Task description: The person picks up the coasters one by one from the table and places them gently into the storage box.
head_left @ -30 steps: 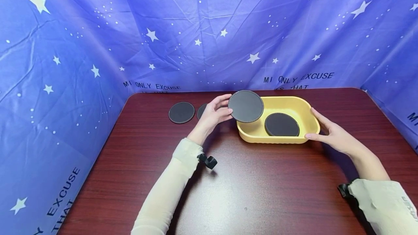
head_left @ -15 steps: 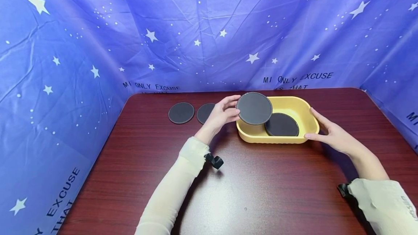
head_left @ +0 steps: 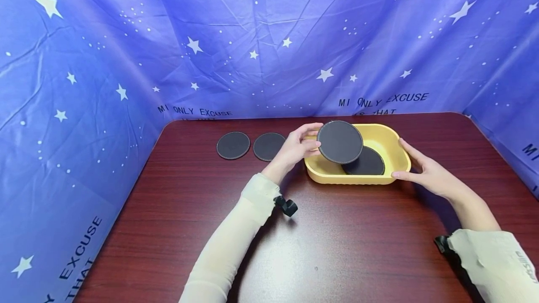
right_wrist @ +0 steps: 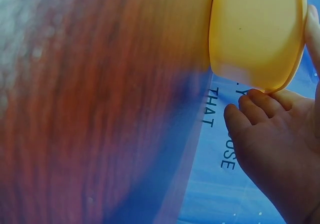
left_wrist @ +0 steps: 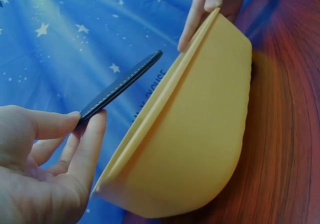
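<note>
Head: high, near side, facing forward and down over the dark-red wood-grained tabletop (head_left: pixel 358 247). Left wrist: close, rolled sideways, facing right past the yellow rounded-oblong tub (left_wrist: pixel 195 124). Right wrist: close, likewise rolled, at tub's right end. Wrist views share tub, tabletop, star-printed blue cloth (left_wrist: pixel 45 84).

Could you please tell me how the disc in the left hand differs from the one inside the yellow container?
The held disc is pinched at its edge by the left hand; no hand touches the lower disc.
The held disc is raised above the rim of the yellow container; the lower disc is inside it.
In the head view, the held disc blocks part of the lower disc.
Both are dark and look round.
</note>
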The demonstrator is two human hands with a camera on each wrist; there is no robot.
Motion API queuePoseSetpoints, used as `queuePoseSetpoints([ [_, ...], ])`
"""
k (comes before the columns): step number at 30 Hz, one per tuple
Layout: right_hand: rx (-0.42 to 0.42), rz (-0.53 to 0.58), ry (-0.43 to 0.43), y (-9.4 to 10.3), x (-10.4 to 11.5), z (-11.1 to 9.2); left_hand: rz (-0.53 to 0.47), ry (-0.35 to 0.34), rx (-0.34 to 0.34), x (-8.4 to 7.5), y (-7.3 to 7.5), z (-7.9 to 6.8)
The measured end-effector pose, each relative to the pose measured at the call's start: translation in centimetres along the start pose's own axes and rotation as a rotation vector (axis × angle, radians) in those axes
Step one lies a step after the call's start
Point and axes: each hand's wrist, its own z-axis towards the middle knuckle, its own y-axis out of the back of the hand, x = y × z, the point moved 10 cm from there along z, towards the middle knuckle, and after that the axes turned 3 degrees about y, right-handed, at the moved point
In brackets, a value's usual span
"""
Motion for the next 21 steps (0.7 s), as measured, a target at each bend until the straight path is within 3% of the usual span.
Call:
queuePoseSetpoints([
  [11,0.002,-0.003,-0.001,0.0,0.1,0.1,0.046,-0.015,0.018,-0.2,-2.0,0.5],
  [21,-0.001,0.002,0.000,0.0,0.0,0.0,0.109,0.029,0.023,0.3,-3.9,1.3],
])
